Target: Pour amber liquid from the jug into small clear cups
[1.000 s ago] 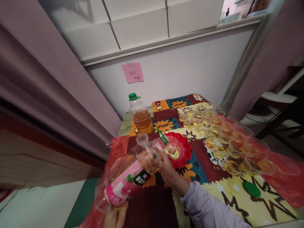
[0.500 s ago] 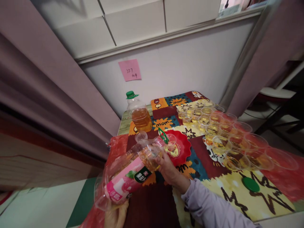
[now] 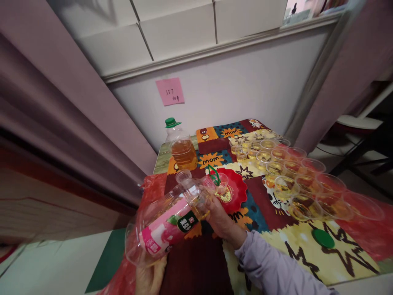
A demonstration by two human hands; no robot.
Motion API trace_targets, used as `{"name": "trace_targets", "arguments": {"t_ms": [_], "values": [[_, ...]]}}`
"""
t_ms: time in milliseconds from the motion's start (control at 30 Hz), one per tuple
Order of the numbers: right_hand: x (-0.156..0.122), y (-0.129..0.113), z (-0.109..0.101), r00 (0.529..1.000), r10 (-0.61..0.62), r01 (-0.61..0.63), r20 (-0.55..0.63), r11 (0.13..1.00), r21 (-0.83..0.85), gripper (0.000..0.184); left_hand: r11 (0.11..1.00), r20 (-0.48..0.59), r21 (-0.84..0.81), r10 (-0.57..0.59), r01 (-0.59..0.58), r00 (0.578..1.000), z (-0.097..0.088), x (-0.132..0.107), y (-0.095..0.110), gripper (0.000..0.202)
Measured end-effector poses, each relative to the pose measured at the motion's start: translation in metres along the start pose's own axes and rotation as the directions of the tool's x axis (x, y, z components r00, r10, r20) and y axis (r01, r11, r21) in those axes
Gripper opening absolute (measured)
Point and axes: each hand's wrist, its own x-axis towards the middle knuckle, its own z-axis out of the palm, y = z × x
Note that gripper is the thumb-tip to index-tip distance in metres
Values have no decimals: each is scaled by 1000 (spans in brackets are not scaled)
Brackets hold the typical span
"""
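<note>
Pouring well here, as the head view suggests, depends on both hands sharing the load: your right hand (image 3: 219,215) is wrapped around the shoulder of the clear bottle (image 3: 167,229), while your left hand (image 3: 150,274) holds its base end from below, fingers partly hidden. The bottle lies tilted above the worktop (image 3: 161,160), mouth near the cup (image 3: 223,180) on the red plate (image 3: 240,186). Let the right hand aim the mouth and the left raise the base gradually, so the flow stays thin. Watch that the green handle (image 3: 214,175) at the neck clears the cup's rim. Whether liquid is running, you cannot tell from here; judge by the level, and lower the base before it nears the rim.
</note>
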Motion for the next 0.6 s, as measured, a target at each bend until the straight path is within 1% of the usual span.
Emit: {"name": "trace_targets", "arguments": {"t_ms": [67,200,433,600], "values": [[0,2,-2,1000,-7,7,1,1000,3,81,1000,46,-29,8,-7,999,1,-1,-1,47],[2,6,-6,1000,12,-11,25,1000,-29,83,999,128,-19,37,-35,991,-3,2,-3,46],[2,2,-4,999,6,-4,46,999,-43,79,992,138,-126,3,14,990,-4,5,-3,33],[1,0,-3,999,35,-34,18,998,-56,85,994,241,-108,44,-18,970,-13,13,-9,35]]}}
